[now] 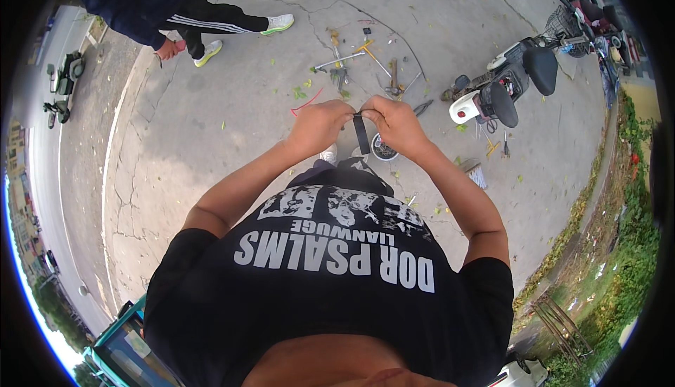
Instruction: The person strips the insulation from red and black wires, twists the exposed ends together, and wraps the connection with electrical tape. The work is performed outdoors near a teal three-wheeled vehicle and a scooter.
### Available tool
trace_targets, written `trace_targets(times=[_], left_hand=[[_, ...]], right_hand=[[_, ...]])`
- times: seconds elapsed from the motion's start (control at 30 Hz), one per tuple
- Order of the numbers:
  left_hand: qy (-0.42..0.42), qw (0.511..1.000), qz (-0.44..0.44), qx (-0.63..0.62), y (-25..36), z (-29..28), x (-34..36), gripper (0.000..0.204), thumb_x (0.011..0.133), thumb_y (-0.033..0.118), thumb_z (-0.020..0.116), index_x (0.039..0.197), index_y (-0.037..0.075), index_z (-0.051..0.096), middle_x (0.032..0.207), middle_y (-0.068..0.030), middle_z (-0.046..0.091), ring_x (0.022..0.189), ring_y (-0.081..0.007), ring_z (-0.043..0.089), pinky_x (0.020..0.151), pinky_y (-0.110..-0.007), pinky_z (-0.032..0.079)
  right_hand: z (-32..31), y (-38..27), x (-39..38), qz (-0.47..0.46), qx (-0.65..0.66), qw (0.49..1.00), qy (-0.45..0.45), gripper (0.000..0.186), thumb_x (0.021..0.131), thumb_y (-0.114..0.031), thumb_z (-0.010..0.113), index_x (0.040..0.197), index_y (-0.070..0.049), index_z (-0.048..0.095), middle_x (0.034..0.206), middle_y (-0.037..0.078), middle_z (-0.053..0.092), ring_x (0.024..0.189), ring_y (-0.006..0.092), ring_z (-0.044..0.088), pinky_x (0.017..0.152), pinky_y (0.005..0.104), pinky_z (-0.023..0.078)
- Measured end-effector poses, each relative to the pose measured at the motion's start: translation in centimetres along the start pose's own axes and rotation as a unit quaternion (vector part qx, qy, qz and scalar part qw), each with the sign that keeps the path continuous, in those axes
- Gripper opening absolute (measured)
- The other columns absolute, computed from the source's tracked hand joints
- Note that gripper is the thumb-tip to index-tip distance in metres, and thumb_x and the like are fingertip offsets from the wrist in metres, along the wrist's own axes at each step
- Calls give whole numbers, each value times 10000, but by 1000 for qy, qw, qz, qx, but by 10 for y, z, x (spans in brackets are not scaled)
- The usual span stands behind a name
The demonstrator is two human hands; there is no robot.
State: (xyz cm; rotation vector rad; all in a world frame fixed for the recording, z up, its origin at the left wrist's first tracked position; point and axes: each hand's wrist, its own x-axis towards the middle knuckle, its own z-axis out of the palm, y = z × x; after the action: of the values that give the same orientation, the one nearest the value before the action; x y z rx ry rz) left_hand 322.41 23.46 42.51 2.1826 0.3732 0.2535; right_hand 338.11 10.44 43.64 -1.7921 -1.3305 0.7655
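Note:
In front of my chest both hands are raised close together, fingertips nearly meeting. My left hand (321, 127) is closed in a pinch, and so is my right hand (395, 128). Between them they grip the upper end of a flat black strip (361, 135), whose loose part hangs straight down. What the strip is made of cannot be made out. Below my right hand, partly covered by it, a round container (383, 153) with small dark pieces in it stands on the ground.
Hand tools lie ahead: a yellow-handled wrench (376, 58), a hammer (395, 77), and a long thin cable (383, 14). A red strip (306, 103) lies nearer. Right stands an electric scooter (496, 88), with a brush (477, 176) below. Far left, another person (165, 7) stands.

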Motion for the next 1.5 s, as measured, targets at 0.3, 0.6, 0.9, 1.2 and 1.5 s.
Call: trace_targets(times=[0.3,0.6,0.9,1.2,1.5], left_hand=[[-149,538,-296,-775,-24,15,13,178,884,146,581,1010,32,530,778,16,459,556,-90,383,480,-217,291],[-87,832,-251,-488,-44,44,-2,174,888,103,583,1024,-6,578,742,14,512,594,-51,416,505,-200,324],[54,992,-25,-109,-40,24,-8,159,822,102,637,861,-53,632,759,-120,615,610,-206,580,563,-324,458],[45,775,-301,-554,-14,10,0,149,836,106,681,821,4,573,606,29,479,477,-36,350,400,-223,225],[199,967,38,-156,-20,9,11,238,777,39,694,997,31,602,830,-67,604,642,-150,576,549,-259,438]], right_hand=[[12,25,10,50,177,981,60,152,909,-158,569,929,-14,613,691,72,548,646,172,487,620,287,414],[41,52,0,253,211,944,1,223,897,-193,574,871,21,631,656,32,495,637,125,437,585,296,369],[33,27,0,141,205,968,10,167,890,-145,577,894,18,613,773,95,633,731,155,560,678,311,441],[20,-8,4,-72,-142,983,93,174,838,-161,605,818,-48,474,712,129,571,653,342,588,539,427,434],[10,-11,13,46,96,994,-11,159,894,-157,577,882,-4,537,748,114,605,638,252,557,614,348,442]])
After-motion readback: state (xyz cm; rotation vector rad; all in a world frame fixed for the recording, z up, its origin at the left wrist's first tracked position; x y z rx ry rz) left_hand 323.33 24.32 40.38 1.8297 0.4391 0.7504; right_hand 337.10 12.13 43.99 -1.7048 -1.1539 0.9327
